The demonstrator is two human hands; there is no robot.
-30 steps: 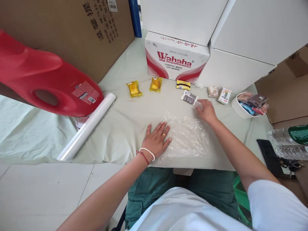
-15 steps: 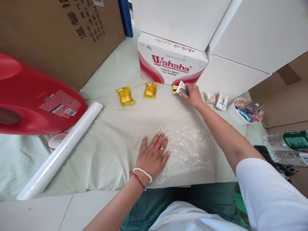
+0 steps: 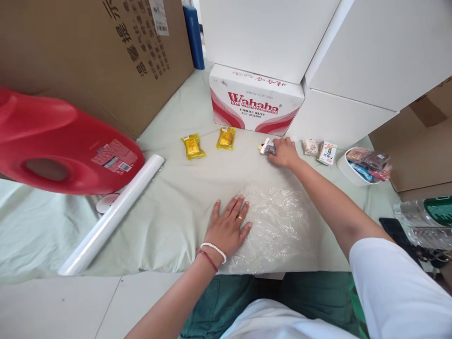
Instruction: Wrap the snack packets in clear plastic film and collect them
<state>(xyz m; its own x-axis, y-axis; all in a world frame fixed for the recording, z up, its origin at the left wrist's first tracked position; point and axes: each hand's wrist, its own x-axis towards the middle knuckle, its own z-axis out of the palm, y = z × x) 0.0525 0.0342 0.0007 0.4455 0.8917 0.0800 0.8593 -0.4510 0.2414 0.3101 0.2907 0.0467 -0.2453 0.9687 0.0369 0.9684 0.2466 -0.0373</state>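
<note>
My left hand (image 3: 228,228) lies flat with its fingers spread, on the cloth and the left edge of a crumpled sheet of clear plastic film (image 3: 278,230). My right hand (image 3: 285,152) reaches to the back, its fingers closed around a small white-and-dark snack packet (image 3: 269,147) low over the cloth. A bit of yellow shows at that packet's far left; the rest is hidden by my fingers. Left of it lie two yellow wrapped snacks, one nearer (image 3: 226,138) and one farther left (image 3: 193,146). To its right are a beige packet (image 3: 310,147) and a small white box-shaped pack (image 3: 327,153).
A white tub (image 3: 348,172) of snack packets stands at right. A roll of plastic film (image 3: 113,216) lies by a red jug (image 3: 70,146) at left. Behind stand a Wahaha carton (image 3: 256,106), white boxes (image 3: 257,37) and a cardboard box (image 3: 88,61). Plastic bottles (image 3: 429,212) lie at far right.
My right hand has come slightly lower with the snack packet, and less of the yellow piece shows. The whole view has shifted a little. My left hand stays on the film's edge.
</note>
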